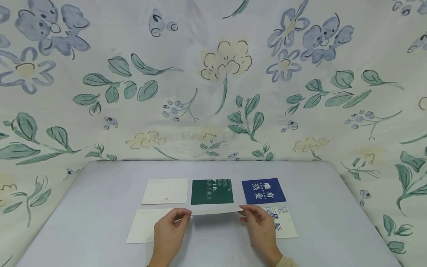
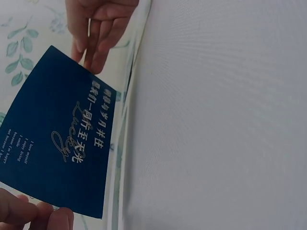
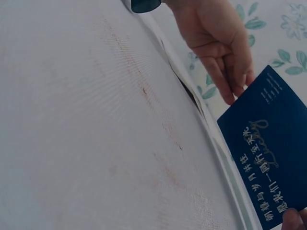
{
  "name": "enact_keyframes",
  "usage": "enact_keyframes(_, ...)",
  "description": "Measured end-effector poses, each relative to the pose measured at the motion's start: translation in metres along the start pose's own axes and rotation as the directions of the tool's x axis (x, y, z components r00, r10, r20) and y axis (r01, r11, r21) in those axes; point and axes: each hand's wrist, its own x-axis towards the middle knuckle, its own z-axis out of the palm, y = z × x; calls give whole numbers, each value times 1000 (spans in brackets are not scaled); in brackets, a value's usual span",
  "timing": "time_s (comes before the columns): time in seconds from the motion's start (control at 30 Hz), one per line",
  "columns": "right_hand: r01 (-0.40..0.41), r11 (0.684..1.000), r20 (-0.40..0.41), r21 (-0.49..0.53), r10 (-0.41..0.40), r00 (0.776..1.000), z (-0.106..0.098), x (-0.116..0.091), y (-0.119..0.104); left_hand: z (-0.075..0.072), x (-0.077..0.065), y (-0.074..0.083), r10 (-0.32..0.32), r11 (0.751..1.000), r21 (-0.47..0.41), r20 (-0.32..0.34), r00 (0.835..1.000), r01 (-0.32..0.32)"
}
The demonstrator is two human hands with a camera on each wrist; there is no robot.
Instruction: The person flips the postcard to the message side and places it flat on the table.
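Observation:
Between my two hands a card [image 1: 216,211] is held up over the table, bowed slightly. My left hand [image 1: 171,231] pinches its left edge and my right hand [image 1: 261,231] pinches its right edge. From the head its pale side shows, nearly edge-on. Both wrist views show its dark blue face [image 2: 57,129] with white Chinese characters, small English lines and a looping script word. Under the left hand lies a cream card [image 1: 141,226], partly covered. Beside the right hand is a white card [image 1: 287,226] with blue characters, partly hidden by the fingers.
A back row of cards lies flat on the pale table [image 1: 83,222]: a cream card [image 1: 165,191], a green card [image 1: 207,194] and a dark blue card [image 1: 263,196] with white characters. Behind the table hangs a floral cloth [image 1: 200,85].

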Motion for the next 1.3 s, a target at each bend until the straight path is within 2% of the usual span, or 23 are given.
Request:
enact_keyframes(0.4,-101,995,-43,2,101,994,1,2,-5,1,1,0,-41,999,-8,11,999,41)
enact_keyframes(0.67,-155,986,-13,57,156,988,-1,4,-6,0,1,-2,-71,997,-21,42,997,72)
enact_keyframes(0.87,-215,972,8,91,215,977,-2,5,-6,-1,1,-4,-110,991,-64,59,992,114)
enact_keyframes(1.0,-223,971,9,91,223,975,-2,4,-7,-1,2,-4,-143,986,-80,67,987,148)
enact_keyframes(1.17,-202,977,5,69,202,979,-1,3,-8,-3,2,-2,-134,987,-76,86,987,140)
enact_keyframes(1.3,-216,976,0,34,216,976,-1,2,-8,-4,2,-1,-172,981,-70,114,978,181)
